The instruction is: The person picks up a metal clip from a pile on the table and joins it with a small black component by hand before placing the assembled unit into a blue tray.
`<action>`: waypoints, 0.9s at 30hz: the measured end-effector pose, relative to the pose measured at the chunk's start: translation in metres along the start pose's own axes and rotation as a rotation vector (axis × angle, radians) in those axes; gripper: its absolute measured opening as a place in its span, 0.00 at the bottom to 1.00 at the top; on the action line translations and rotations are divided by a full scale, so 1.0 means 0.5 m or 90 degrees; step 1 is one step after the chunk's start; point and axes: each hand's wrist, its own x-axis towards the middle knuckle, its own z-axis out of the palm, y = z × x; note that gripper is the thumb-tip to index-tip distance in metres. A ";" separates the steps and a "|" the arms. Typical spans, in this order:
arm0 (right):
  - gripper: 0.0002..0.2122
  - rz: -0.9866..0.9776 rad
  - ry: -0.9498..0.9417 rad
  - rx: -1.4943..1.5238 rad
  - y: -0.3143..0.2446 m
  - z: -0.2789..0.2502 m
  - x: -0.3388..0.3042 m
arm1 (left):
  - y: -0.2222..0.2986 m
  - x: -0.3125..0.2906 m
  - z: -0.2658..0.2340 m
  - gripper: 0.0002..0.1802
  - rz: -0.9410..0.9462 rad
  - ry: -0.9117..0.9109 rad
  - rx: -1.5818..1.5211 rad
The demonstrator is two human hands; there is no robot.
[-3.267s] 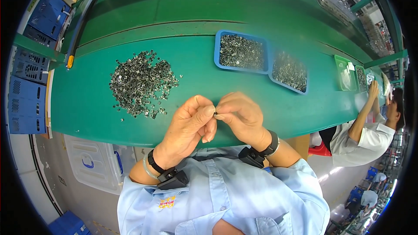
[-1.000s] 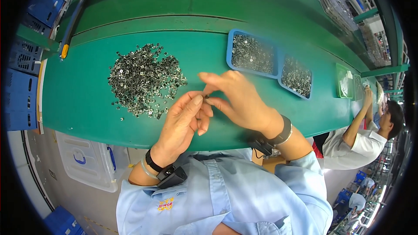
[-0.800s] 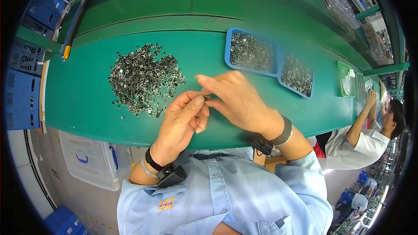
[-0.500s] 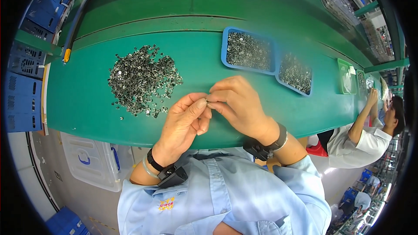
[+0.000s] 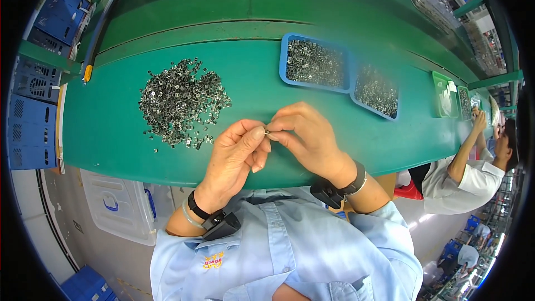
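My left hand point(image 5: 238, 147) and my right hand point(image 5: 307, 140) meet fingertip to fingertip above the front of the green table point(image 5: 128, 164). Between the pinched thumbs and forefingers sits a tiny metal part point(image 5: 267, 132), mostly covered by the fingers. Its exact shape is too small to make out. Left of my hands spreads a loose pile of small shiny metal pieces point(image 5: 181, 103), with a few strays at its edges. Beyond my right hand stands a blue tray point(image 5: 283, 69) full of similar pieces, and a second blue tray point(image 5: 374, 112) adjoins it.
A green tray point(image 5: 437, 95) stands farther right, near a co-worker point(image 5: 465, 184) seated at the same table. Blue crates point(image 5: 32, 128) are stacked at the left. A clear lidded plastic box point(image 5: 114, 203) rests on the floor below the table's front edge.
My right fingers have shifted slightly around the tiny metal part. My left hand keeps its pinch, and the pile and trays look the same.
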 end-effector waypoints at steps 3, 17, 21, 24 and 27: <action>0.09 -0.013 0.013 -0.011 0.000 -0.004 -0.003 | 0.002 -0.002 0.008 0.09 -0.003 -0.011 -0.013; 0.09 -0.040 0.031 -0.053 0.002 -0.008 -0.011 | -0.008 0.007 0.018 0.08 -0.006 -0.022 -0.037; 0.09 -0.039 0.042 -0.046 0.001 -0.006 -0.012 | -0.010 0.007 0.025 0.07 0.004 -0.003 -0.051; 0.09 -0.037 0.047 -0.039 0.000 -0.004 -0.013 | -0.019 0.011 0.012 0.06 0.006 -0.041 -0.073; 0.09 -0.030 0.062 -0.005 -0.001 0.001 -0.019 | -0.026 0.016 0.006 0.05 0.018 -0.091 -0.105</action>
